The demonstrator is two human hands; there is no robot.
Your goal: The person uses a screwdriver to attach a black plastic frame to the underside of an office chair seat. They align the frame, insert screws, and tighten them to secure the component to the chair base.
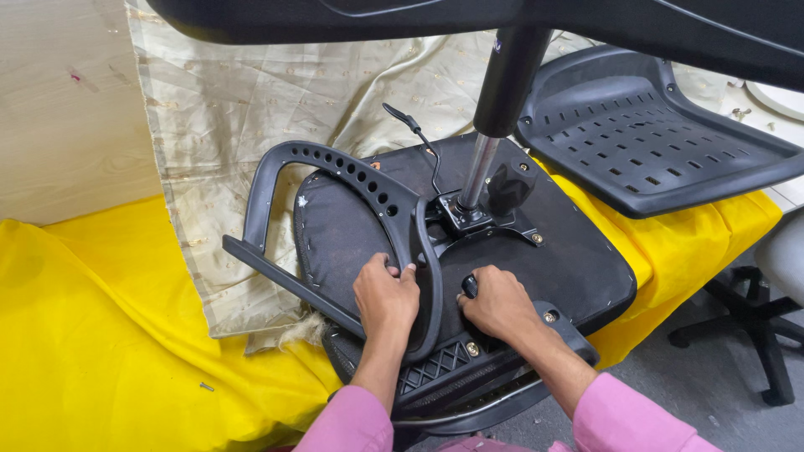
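The stiff armrest [335,209] is clasped by the left hand [387,293]; a black knob [471,285] is pinched by the right hand [500,303].

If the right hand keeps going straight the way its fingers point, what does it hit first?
The right hand points up-left; it would likely first meet the black armrest that the left hand grips, though depth is unclear.

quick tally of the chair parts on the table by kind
upturned seat with gas post: 1
armrest: 1, left hand grips it
knob: 1, under right hand
perforated plastic shell: 1
total: 4
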